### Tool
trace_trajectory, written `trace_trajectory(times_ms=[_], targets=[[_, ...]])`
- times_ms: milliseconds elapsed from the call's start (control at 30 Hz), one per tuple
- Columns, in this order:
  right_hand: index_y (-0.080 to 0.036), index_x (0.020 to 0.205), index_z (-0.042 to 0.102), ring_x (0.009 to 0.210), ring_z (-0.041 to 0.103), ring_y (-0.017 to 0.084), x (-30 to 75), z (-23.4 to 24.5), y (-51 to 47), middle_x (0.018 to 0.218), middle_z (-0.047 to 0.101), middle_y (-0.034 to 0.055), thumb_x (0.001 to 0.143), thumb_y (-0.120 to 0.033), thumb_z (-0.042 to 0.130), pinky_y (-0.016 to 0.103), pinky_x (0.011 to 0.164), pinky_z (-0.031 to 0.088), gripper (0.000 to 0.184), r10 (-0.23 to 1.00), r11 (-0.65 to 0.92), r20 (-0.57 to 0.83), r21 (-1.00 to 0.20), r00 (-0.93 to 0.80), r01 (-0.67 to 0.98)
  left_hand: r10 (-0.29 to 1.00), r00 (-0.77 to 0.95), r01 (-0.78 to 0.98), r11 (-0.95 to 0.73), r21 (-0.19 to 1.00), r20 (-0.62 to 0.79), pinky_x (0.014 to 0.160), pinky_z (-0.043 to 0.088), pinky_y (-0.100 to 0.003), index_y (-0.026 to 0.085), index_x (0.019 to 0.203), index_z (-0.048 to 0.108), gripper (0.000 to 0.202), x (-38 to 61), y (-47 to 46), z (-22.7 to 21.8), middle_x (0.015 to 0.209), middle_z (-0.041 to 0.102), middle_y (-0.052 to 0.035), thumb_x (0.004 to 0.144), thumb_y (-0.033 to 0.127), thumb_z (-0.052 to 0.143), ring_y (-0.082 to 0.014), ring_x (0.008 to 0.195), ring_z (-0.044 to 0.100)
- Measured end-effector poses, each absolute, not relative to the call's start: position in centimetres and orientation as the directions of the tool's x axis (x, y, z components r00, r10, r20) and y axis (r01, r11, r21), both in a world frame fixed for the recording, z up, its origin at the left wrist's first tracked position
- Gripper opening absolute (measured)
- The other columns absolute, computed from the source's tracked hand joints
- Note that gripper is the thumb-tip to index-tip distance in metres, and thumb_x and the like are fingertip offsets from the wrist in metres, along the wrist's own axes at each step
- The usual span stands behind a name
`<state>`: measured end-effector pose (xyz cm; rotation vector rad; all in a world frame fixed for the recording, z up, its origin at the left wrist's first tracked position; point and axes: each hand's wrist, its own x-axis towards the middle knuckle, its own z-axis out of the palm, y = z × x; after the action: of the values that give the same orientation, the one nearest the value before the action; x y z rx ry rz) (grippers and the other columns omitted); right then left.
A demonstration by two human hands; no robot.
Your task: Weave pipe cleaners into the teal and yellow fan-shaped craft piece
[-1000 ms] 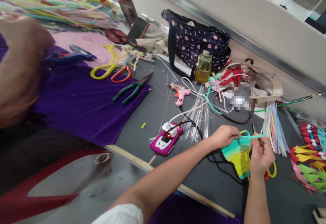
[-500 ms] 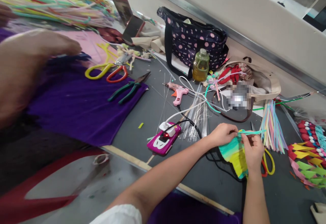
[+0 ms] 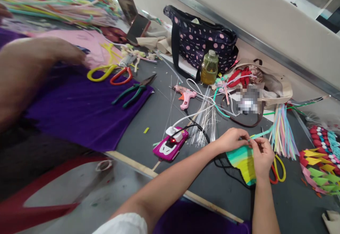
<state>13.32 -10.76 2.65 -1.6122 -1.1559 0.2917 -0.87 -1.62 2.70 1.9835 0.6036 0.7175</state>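
Note:
A green-and-yellow striped piece, which looks built up from pipe cleaners, hangs between my two hands over the grey table. My left hand is closed at its upper edge, thumb and fingers pinching. Close beside it, my right hand pinches the same top edge, and the fingertips nearly meet. A mint-green pipe cleaner sticks out from the pinch toward the right, above my right hand. Partly behind my right wrist lie scissors with red and yellow handles.
Left of my arms are a purple power strip, a pink glue gun and thin wires. Pliers and more scissors lie near a purple cloth. A co-worker's arm reaches in at left. Pastel pipe cleaners fan out at right.
The mint-green pipe cleaner has swung from nearly level to slanting up rightward. My right hand has shifted slightly left, and the striped piece hangs a little differently. The co-worker's hand has moved slightly.

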Motion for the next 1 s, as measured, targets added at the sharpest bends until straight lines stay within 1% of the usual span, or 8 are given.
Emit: trace_trajectory(times_ms=[100,233,333,467,533,633,767,1000], targets=[[-0.015,0.08,0.064,0.061,0.059,0.016,14.2,2.9,-10.8,0.068,0.065,0.0033,0.078,-0.048,0.065,0.028,0.059,0.048,0.033,0.78,-0.03,0.266,-0.888,0.567,0.458,0.691,0.685,0.132,-0.43,0.893,0.232,0.067,0.041,-0.02,0.018,0.083,0.069,0.01,-0.9,-1.6,2.8,0.078,0.07,0.0004,0.079,0.019,0.06,-0.0133,0.074,0.062],[-0.014,0.09,0.068,0.072,0.062,0.019,15.0,3.1,-10.7,0.08,0.068,0.007,0.078,-0.049,0.064,0.029,0.066,0.049,0.037,0.764,-0.055,0.266,-0.881,0.588,0.47,0.666,0.699,0.104,-0.457,0.883,0.262,0.069,0.042,-0.019,0.018,0.084,0.068,0.012,-0.8,-1.7,2.8,0.08,0.07,0.0003,0.079,0.017,0.057,-0.0132,0.076,0.062],[-0.015,0.093,0.068,0.076,0.061,0.019,14.8,3.1,-10.5,0.085,0.068,0.0073,0.077,-0.048,0.065,0.031,0.07,0.048,0.037,0.779,-0.007,0.334,-0.841,0.53,0.541,0.622,0.719,0.101,-0.534,0.839,0.31,0.073,0.043,-0.02,0.019,0.089,0.067,0.014,-0.6,-2.1,2.7,0.086,0.07,-0.0012,0.08,0.017,0.056,-0.0144,0.08,0.063],[-0.017,0.075,0.065,0.074,0.056,0.018,14.5,3.5,-10.3,0.075,0.062,0.0034,0.08,-0.045,0.061,0.031,0.071,0.045,0.029,0.758,0.059,0.485,-0.718,0.437,0.693,0.553,0.728,0.031,-0.615,0.788,0.404,0.084,0.044,-0.024,0.019,0.093,0.065,0.018,-0.5,-2.7,2.6,0.098,0.069,-0.0045,0.082,0.015,0.052,-0.0167,0.093,0.063],[-0.018,0.07,0.062,0.072,0.054,0.017,14.7,3.7,-10.4,0.071,0.059,0.0011,0.081,-0.044,0.06,0.031,0.072,0.043,0.028,0.715,0.035,0.519,-0.696,0.469,0.717,0.58,0.681,-0.022,-0.592,0.805,0.446,0.087,0.045,-0.025,0.019,0.092,0.064,0.016,-0.5,-2.9,2.8,0.111,0.066,-0.0065,0.083,0.015,0.052,-0.0172,0.101,0.062],[-0.017,0.07,0.058,0.067,0.051,0.015,15.0,3.6,-10.6,0.067,0.054,-0.0012,0.08,-0.043,0.061,0.029,0.067,0.042,0.028,0.624,-0.009,0.49,-0.775,0.609,0.632,0.683,0.553,-0.088,-0.522,0.849,0.477,0.092,0.044,-0.029,0.019,0.084,0.065,0.01,-0.5,-3.0,3.2,0.12,0.062,-0.0089,0.084,0.017,0.055,-0.0187,0.109,0.059],[-0.017,0.069,0.056,0.06,0.046,0.012,14.9,3.3,-10.5,0.062,0.051,-0.0037,0.076,-0.041,0.066,0.025,0.059,0.039,0.028,0.564,0.048,0.406,-0.886,0.719,0.462,0.787,0.406,-0.16,-0.438,0.884,0.464,0.094,0.045,-0.035,0.018,0.078,0.067,0.007,-0.3,-3.1,3.4,0.114,0.063,-0.0102,0.081,0.02,0.062,-0.0209,0.106,0.06],[-0.018,0.07,0.054,0.061,0.049,0.013,15.2,3.5,-10.0,0.063,0.052,-0.0029,0.076,-0.04,0.066,0.025,0.058,0.043,0.026,0.376,0.11,0.46,-0.884,0.805,0.454,0.804,0.282,-0.261,-0.461,0.848,0.523,0.086,0.05,-0.035,0.018,0.081,0.07,0.009,-0.3,-3.5,3.4,0.107,0.062,-0.0105,0.08,0.025,0.065,-0.0192,0.097,0.06]])
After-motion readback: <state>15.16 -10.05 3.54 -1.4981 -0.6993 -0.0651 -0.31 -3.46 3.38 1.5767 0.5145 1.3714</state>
